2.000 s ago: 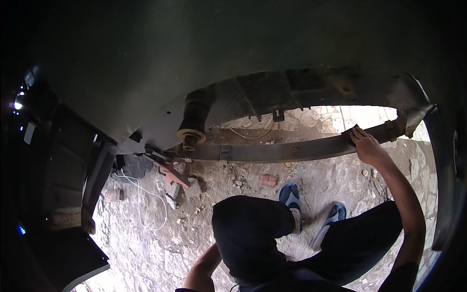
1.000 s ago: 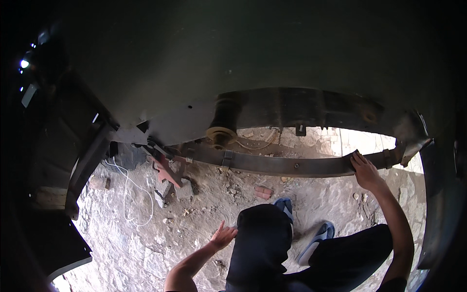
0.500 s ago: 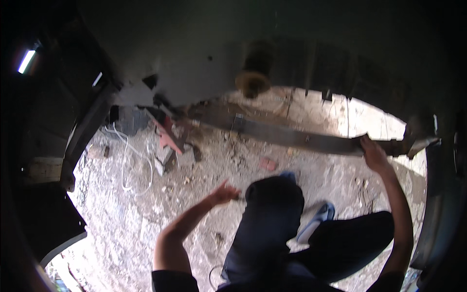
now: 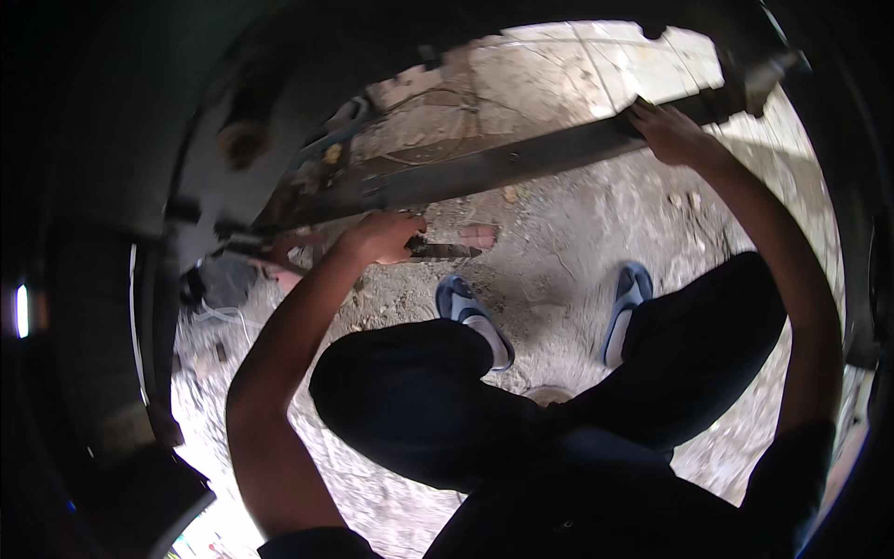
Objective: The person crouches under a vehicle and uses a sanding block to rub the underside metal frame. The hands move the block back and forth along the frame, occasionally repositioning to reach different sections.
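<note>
Slants across the upper middle as a long dark metal bar (image 4: 521, 160), higher at the right, amid dark metalwork (image 4: 93, 345). Grips the bar near its right end with the right hand (image 4: 669, 135), curled over its upper edge. Just below the bar's left part, clasps a dark narrow strip (image 4: 453, 251), blurred and pointing right, in the left hand (image 4: 382, 237). Just beside the strip's tip, shows a reddish block (image 4: 480, 233) on stony ground (image 4: 568, 219). Beside the left forearm (image 4: 279, 373), shows part of a reddish stand (image 4: 287, 278) and, farther left, a pale cord (image 4: 219, 315). Nearer the body, includes blue sandals (image 4: 455, 294), worn well apart, and dark trousers (image 4: 400, 391), bent at the knees.
</note>
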`<state>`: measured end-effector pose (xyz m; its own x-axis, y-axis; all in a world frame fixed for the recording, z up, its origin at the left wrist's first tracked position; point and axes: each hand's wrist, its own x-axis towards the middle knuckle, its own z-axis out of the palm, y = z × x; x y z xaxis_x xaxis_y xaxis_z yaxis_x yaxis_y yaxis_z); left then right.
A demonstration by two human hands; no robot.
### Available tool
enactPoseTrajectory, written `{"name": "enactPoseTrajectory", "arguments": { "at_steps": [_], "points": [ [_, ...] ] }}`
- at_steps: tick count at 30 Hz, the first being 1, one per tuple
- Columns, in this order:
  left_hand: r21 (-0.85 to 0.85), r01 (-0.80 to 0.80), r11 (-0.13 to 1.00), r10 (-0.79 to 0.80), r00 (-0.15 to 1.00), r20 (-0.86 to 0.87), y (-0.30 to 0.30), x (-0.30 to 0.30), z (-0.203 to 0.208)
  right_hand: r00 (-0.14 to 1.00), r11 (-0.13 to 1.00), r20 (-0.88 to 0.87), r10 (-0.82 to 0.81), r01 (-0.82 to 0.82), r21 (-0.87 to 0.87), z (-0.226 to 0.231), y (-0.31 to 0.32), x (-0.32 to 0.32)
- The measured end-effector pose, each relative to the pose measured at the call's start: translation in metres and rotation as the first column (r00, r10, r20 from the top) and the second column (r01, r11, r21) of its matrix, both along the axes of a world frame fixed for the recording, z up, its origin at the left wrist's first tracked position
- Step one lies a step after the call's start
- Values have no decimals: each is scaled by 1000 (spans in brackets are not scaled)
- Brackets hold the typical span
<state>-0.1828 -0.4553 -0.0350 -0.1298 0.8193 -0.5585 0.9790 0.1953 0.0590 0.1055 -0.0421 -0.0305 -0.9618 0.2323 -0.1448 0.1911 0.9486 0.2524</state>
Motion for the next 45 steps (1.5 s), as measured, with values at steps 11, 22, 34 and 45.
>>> {"name": "enactPoseTrajectory", "arguments": {
  "at_steps": [11, 22, 34, 45],
  "points": [
    [21, 241, 970, -240, 944, 227, 100, 63, -45, 978, 976, 26, 207, -209, 59, -4, -33, -47],
    [599, 241, 764, -468, 846, 256, 171, 86, -33, 996, 997, 47, 70, -71, 8, -7, -47, -34],
    [558, 512, 654, -524, 837, -155, 210, 71, 3, 987, 959, -117, 111, -76, 273, 15, -14, 36],
    [358, 274, 893, -252, 962, -107, 221, 20, -17, 976, 980, -85, -198, 196, -32, 6, -22, 30]
  ]
}}
